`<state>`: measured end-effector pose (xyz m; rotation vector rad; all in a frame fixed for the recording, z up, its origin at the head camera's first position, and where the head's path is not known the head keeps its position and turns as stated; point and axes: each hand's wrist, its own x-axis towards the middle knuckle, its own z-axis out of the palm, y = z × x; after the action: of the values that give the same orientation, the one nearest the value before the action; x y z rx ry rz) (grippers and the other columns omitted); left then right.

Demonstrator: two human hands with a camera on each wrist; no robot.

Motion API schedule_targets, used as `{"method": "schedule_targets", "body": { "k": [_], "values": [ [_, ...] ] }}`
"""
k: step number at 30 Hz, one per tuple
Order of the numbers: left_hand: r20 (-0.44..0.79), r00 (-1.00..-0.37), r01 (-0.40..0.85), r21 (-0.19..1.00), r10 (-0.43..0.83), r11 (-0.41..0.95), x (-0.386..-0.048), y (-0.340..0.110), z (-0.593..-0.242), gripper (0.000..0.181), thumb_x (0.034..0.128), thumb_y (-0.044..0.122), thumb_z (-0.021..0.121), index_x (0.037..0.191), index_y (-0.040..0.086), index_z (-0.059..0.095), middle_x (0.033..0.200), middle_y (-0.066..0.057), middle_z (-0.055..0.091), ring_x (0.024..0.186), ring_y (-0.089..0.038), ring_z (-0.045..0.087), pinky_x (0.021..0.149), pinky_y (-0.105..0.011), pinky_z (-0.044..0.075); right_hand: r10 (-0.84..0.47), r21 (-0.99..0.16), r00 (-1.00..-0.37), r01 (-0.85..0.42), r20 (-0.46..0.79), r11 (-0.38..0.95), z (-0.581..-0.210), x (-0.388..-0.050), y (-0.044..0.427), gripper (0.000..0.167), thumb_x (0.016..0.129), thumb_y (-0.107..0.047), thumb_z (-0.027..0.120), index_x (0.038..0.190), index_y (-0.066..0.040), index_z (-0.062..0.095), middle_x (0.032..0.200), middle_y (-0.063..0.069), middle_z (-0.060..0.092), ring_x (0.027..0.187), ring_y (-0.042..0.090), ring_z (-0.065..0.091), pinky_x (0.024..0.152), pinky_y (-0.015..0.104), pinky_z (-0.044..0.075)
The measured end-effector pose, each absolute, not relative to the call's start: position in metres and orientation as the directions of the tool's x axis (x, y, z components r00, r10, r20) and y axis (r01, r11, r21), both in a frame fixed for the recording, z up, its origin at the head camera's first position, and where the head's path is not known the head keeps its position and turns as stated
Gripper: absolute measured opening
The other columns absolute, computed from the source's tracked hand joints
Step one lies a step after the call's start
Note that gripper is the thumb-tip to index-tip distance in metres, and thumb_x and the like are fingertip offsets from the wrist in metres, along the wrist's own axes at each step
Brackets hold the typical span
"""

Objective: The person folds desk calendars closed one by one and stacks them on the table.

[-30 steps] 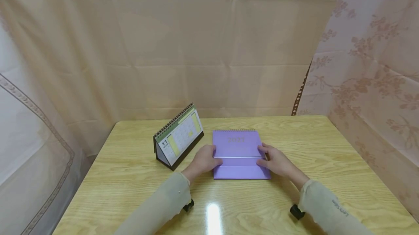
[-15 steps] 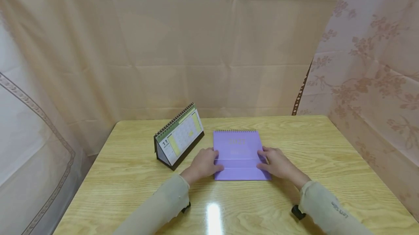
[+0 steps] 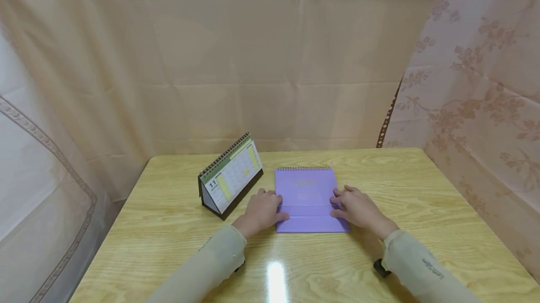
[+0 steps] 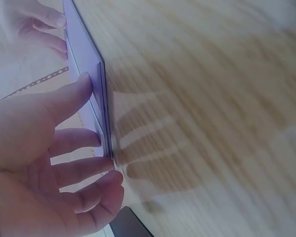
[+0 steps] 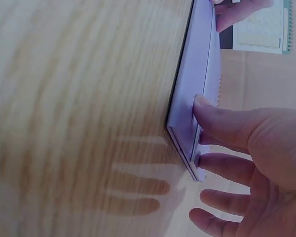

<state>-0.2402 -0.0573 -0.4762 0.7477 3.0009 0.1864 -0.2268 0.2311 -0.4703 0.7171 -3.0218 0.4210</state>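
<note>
A purple desk calendar [image 3: 312,195], spiral-bound along its far edge, lies folded flat on the wooden table. Faint gold lettering marks its cover. At its left side my left hand [image 3: 262,210] rests with the thumb on the near panel; in the left wrist view the other fingers [image 4: 81,170] touch or lie close to the edge. My right hand [image 3: 359,207] is at the opposite side. Its thumb [image 5: 217,111] touches the calendar's face, and some fingers extend loosely past the edge in the right wrist view. Neither hand wraps around the calendar.
Left of the purple calendar, a second desk calendar [image 3: 232,176] stands upright as a tent, angled, its page showing 11. Bare wood table [image 3: 168,256] surrounds both. A beige curtain [image 3: 253,59] hangs behind the table, with a floral cloth [image 3: 485,82] at the right.
The purple calendar's slightly raised upper panel has settled flat, and the bright line across it has faded. My right fingers have loosened and spread. The tented calendar has stayed put.
</note>
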Motion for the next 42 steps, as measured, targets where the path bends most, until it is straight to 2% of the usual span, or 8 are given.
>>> {"method": "schedule_targets", "body": {
  "k": [8, 12, 20, 30, 37, 41, 42],
  "values": [
    [0.018, -0.883, 0.469, 0.095, 0.470, 0.878, -0.241, -0.058, -0.475, 0.042, 0.0865, 0.057, 0.074, 0.090, 0.016, 0.069, 0.096, -0.001, 0.069, 0.085, -0.027, 0.057, 0.068, -0.038, 0.048, -0.438, -0.296, -0.896, -0.440, 0.080, 0.847, -0.469, -0.226, 0.229, 0.039, 0.089, -0.021, 0.079, 0.119, 0.003, 0.072, 0.133, 0.028, 0.059, 0.122, 0.053, 0.055, 0.100, 0.064, 0.043],
    [0.008, -0.883, 0.469, 0.088, 0.470, 0.879, -0.241, -0.058, -0.475, 0.043, 0.0876, 0.058, 0.072, 0.094, 0.016, 0.071, 0.097, -0.001, 0.070, 0.085, -0.026, 0.058, 0.068, -0.037, 0.049, -0.447, -0.307, -0.892, -0.445, 0.069, 0.841, -0.472, -0.227, 0.229, 0.037, 0.091, -0.018, 0.077, 0.118, 0.005, 0.071, 0.130, 0.029, 0.061, 0.122, 0.050, 0.056, 0.099, 0.062, 0.045],
    [0.006, -0.866, 0.498, 0.117, 0.501, 0.859, -0.239, -0.060, -0.477, 0.042, 0.0911, 0.052, 0.072, 0.101, 0.012, 0.071, 0.091, -0.003, 0.067, 0.089, -0.027, 0.060, 0.073, -0.038, 0.051, -0.485, -0.324, -0.868, -0.491, 0.103, 0.809, -0.476, -0.228, 0.228, 0.031, 0.089, -0.012, 0.078, 0.112, 0.009, 0.073, 0.120, 0.030, 0.065, 0.112, 0.044, 0.065, 0.092, 0.054, 0.052],
    [0.039, -0.852, 0.523, 0.116, 0.522, 0.844, -0.237, -0.059, -0.478, 0.040, 0.0908, 0.051, 0.072, 0.093, 0.011, 0.069, 0.087, -0.004, 0.067, 0.087, -0.028, 0.062, 0.073, -0.038, 0.052, -0.499, -0.367, -0.865, -0.450, -0.045, 0.814, -0.468, -0.231, 0.229, 0.044, 0.087, -0.023, 0.082, 0.117, 0.008, 0.071, 0.127, 0.032, 0.061, 0.119, 0.043, 0.060, 0.096, 0.052, 0.051],
    [0.053, -0.853, 0.523, 0.106, 0.520, 0.846, -0.239, -0.061, -0.477, 0.042, 0.0893, 0.054, 0.073, 0.093, 0.013, 0.070, 0.085, -0.002, 0.066, 0.087, -0.028, 0.062, 0.073, -0.038, 0.052, -0.522, -0.360, -0.853, -0.480, -0.024, 0.800, -0.467, -0.231, 0.230, 0.044, 0.089, -0.022, 0.080, 0.118, 0.010, 0.069, 0.127, 0.035, 0.059, 0.117, 0.044, 0.060, 0.095, 0.051, 0.051],
    [0.040, -0.857, 0.516, 0.078, 0.514, 0.853, -0.237, -0.062, -0.474, 0.044, 0.0898, 0.056, 0.071, 0.100, 0.014, 0.072, 0.097, -0.003, 0.071, 0.096, -0.031, 0.063, 0.077, -0.042, 0.052, -0.527, -0.353, -0.850, -0.484, -0.028, 0.800, -0.466, -0.230, 0.229, 0.045, 0.090, -0.022, 0.079, 0.120, 0.011, 0.068, 0.129, 0.036, 0.057, 0.116, 0.046, 0.060, 0.096, 0.053, 0.050],
    [0.033, -0.859, 0.512, 0.070, 0.511, 0.856, -0.237, -0.062, -0.473, 0.045, 0.0903, 0.057, 0.070, 0.104, 0.014, 0.073, 0.103, -0.003, 0.072, 0.099, -0.031, 0.062, 0.080, -0.043, 0.052, -0.525, -0.351, -0.850, -0.482, -0.032, 0.803, -0.465, -0.229, 0.229, 0.046, 0.091, -0.022, 0.078, 0.121, 0.011, 0.068, 0.130, 0.036, 0.056, 0.110, 0.044, 0.065, 0.096, 0.053, 0.051]
  ]
}}
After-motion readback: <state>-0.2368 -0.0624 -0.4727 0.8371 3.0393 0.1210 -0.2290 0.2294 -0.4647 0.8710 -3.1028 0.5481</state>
